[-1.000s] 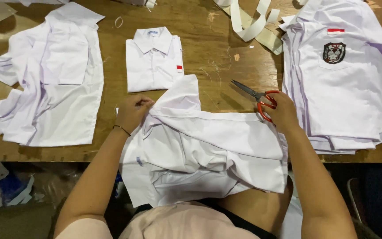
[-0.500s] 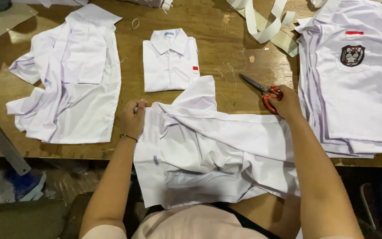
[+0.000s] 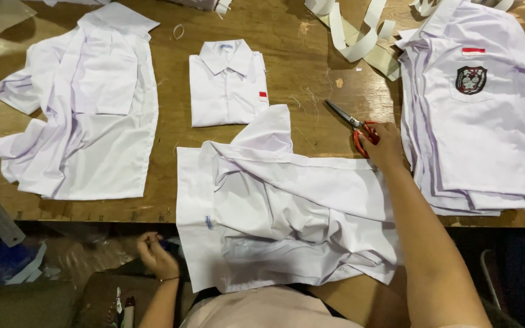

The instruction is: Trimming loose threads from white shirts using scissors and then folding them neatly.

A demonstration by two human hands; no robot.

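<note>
White shirt [image 3: 287, 212], unfolded and rumpled, lies across the near edge of the wooden bench [image 3: 299, 54], its lower part hanging over the edge toward me, one sleeve pointing up toward the middle. A small blue mark shows near its left edge. From my feed, the change is on the left: my left hand [image 3: 158, 255], which a moment ago pressed the shirt's upper left corner, has dropped below the bench edge and now curls around something small and dark that I cannot make out. The shirt lies free on that side. My right hand [image 3: 384, 143] stays at the shirt's upper right corner, fingers closed in the red handles of the scissors [image 3: 350, 124], blades pointing up and left on the bench. I judge trimming paused rather than finished. Beyond: a small folded shirt [image 3: 229, 85], a spread shirt pile [image 3: 86, 115] at left, a badged shirt stack [image 3: 475, 115] at right, pale card strips [image 3: 360, 36] at top.
</note>
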